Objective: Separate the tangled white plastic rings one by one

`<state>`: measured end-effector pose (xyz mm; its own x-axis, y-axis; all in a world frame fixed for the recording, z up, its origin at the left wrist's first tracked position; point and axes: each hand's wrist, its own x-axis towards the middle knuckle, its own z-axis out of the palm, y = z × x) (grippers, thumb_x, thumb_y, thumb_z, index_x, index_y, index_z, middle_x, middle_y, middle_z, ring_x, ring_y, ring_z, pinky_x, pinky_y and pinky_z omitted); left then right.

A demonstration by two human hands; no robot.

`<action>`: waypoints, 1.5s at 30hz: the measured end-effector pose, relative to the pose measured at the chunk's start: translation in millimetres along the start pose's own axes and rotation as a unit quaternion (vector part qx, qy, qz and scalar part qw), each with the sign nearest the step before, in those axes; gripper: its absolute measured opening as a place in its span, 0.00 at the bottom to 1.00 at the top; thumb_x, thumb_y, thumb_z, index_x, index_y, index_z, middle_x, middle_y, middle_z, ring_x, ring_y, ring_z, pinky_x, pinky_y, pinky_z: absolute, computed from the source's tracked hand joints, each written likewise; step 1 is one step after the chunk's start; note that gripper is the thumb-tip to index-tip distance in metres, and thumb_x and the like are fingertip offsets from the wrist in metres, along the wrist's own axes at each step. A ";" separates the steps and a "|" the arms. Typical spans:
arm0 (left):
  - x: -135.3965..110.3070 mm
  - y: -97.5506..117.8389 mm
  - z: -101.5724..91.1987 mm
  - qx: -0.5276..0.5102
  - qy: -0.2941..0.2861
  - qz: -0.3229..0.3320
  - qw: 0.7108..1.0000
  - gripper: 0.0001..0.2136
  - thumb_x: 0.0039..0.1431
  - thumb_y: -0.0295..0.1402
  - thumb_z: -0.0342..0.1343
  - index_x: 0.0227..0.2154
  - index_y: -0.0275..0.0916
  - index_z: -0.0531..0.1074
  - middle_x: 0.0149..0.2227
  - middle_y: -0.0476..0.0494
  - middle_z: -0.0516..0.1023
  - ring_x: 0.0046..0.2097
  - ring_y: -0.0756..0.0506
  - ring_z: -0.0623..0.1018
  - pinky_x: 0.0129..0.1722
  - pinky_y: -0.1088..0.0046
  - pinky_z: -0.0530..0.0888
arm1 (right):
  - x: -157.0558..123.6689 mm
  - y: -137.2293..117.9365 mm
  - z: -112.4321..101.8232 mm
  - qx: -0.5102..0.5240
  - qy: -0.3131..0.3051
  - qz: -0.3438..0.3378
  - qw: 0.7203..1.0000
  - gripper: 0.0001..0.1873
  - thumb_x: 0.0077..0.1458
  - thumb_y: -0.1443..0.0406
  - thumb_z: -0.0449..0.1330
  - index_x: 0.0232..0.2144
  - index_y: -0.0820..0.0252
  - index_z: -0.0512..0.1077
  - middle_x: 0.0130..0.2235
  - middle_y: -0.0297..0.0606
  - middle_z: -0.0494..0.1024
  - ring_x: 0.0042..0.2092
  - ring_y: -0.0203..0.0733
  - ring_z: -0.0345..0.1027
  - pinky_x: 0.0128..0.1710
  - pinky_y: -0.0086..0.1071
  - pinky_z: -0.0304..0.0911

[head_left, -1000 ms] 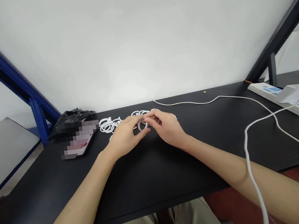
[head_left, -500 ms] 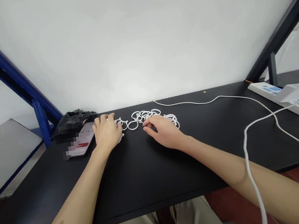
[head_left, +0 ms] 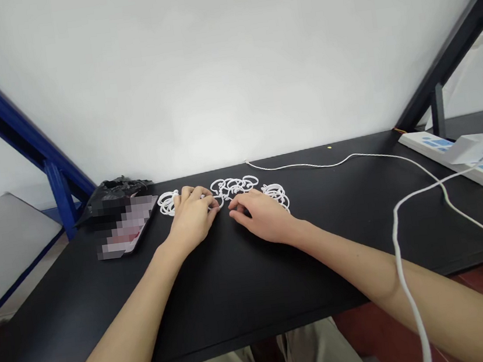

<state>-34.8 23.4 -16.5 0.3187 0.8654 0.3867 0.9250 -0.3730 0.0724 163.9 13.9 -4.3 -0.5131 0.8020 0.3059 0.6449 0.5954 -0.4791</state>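
White plastic rings with small eyelets, resembling curtain rings, lie in loose groups on the black tabletop (head_left: 235,270). My left hand (head_left: 193,215) reaches over the middle rings with its fingers bent and spread, partly covering one white ring (head_left: 220,202). Left of it sits a small pile of rings (head_left: 166,204). My right hand (head_left: 260,211) rests on the table with curled fingers, a gap showing between thumb and forefinger. Behind it are more rings (head_left: 235,185), and another pile (head_left: 275,192) is partly hidden by its back.
A phone (head_left: 143,219), partly pixelated, and a crumpled black plastic bag (head_left: 117,190) lie on the left. A white cable (head_left: 397,209) crosses the right side and passes over my right forearm. A white-and-blue device (head_left: 463,159) stands far right. Blue (head_left: 18,120) and dark slanted beams (head_left: 433,72) flank the table.
My left hand has moved right, off the left pile and onto the middle rings, so the left pile now shows. My right hand has barely moved.
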 end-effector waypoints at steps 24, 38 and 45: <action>-2.2 32.9 -29.0 -0.249 0.031 0.085 0.964 0.06 0.67 0.34 0.48 0.34 0.41 0.68 0.35 0.48 0.73 0.40 0.46 0.69 0.41 0.69 0.66 | 4.6 -0.3 -7.3 0.214 0.180 0.015 0.960 0.07 0.63 0.62 0.55 0.37 0.57 0.73 0.36 0.33 0.80 0.35 0.35 0.72 0.38 0.28 0.64; -1.6 32.6 -27.1 -0.193 0.010 0.108 0.975 0.13 0.68 0.37 0.45 0.28 0.41 0.67 0.29 0.47 0.70 0.35 0.45 0.68 0.38 0.67 0.67 | 3.6 -3.4 -11.4 0.169 0.164 -0.003 0.972 0.07 0.62 0.65 0.54 0.34 0.56 0.73 0.35 0.32 0.80 0.37 0.36 0.72 0.40 0.28 0.63; -0.8 32.6 -24.1 -0.199 0.002 0.116 0.973 0.12 0.68 0.36 0.45 0.29 0.41 0.68 0.30 0.47 0.72 0.36 0.45 0.69 0.39 0.68 0.68 | 4.5 -0.5 -13.0 0.153 0.160 -0.013 0.975 0.07 0.62 0.66 0.55 0.34 0.56 0.73 0.32 0.31 0.80 0.36 0.36 0.72 0.40 0.29 0.63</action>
<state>-9.9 2.6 7.6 0.5082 0.7412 0.4386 0.6747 -0.6591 0.3323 168.7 17.8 8.0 -0.2916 0.7900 0.5393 0.4104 0.6126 -0.6755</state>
